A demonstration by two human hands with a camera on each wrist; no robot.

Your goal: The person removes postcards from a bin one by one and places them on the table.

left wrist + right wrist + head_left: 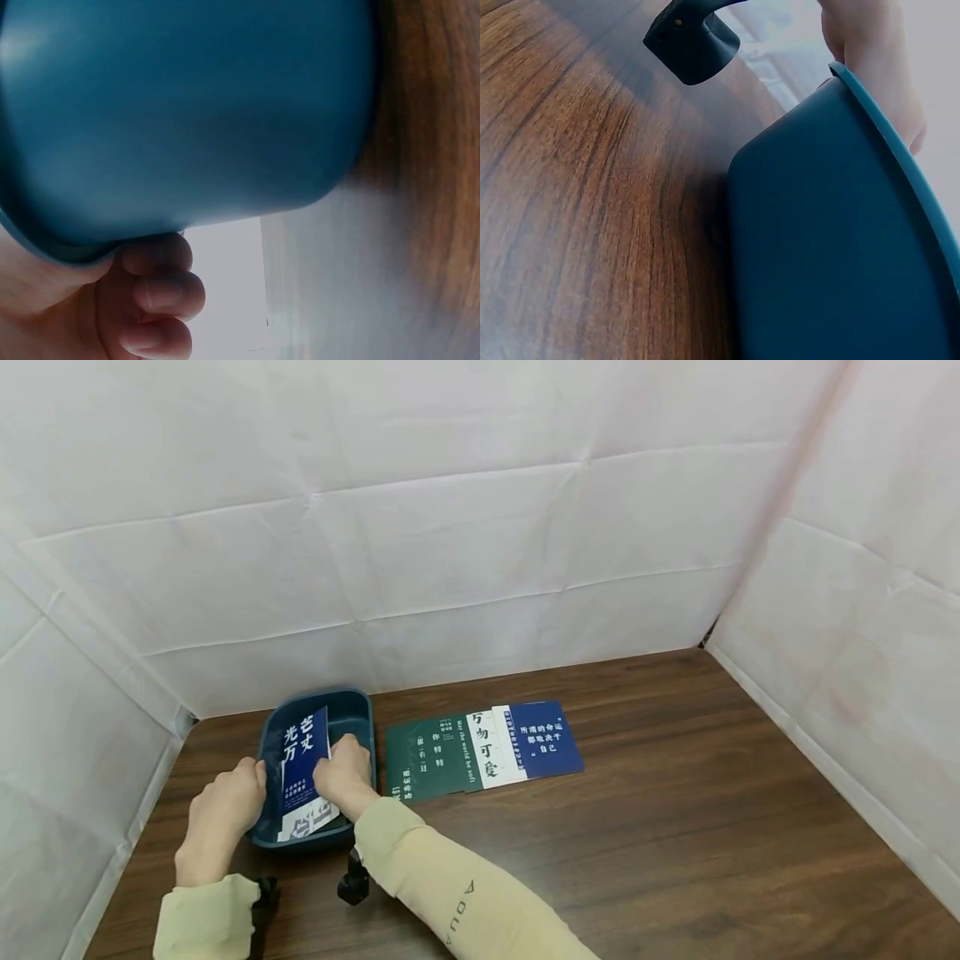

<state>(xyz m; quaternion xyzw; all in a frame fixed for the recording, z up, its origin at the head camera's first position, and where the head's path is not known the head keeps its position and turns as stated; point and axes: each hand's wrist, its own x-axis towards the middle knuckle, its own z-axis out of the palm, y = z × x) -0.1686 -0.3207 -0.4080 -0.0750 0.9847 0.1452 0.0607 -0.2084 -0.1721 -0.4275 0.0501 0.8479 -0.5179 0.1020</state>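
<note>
A dark teal plastic basin point(352, 703) stands on the table with cards inside it. My left hand point(232, 797) grips the basin's left rim; the left wrist view has its curled fingers point(169, 292) under the rim, against the outer wall. My right hand point(347, 772) reaches over the basin's right side and pinches the right edge of a blue card point(303, 760) with white Chinese characters. Below that card lies a white card point(309, 818) with large purple-grey characters. In the right wrist view, the basin wall point(832, 240) hides the right hand's fingers.
Right of the basin, a row of overlapping cards lies on the wooden table point(675, 777): green cards point(423, 760), a white card point(491, 747) with black characters and a blue card point(547, 739). White sheeting point(465, 527) rises behind and at both sides. A black wrist device point(354, 881) hangs near the right sleeve.
</note>
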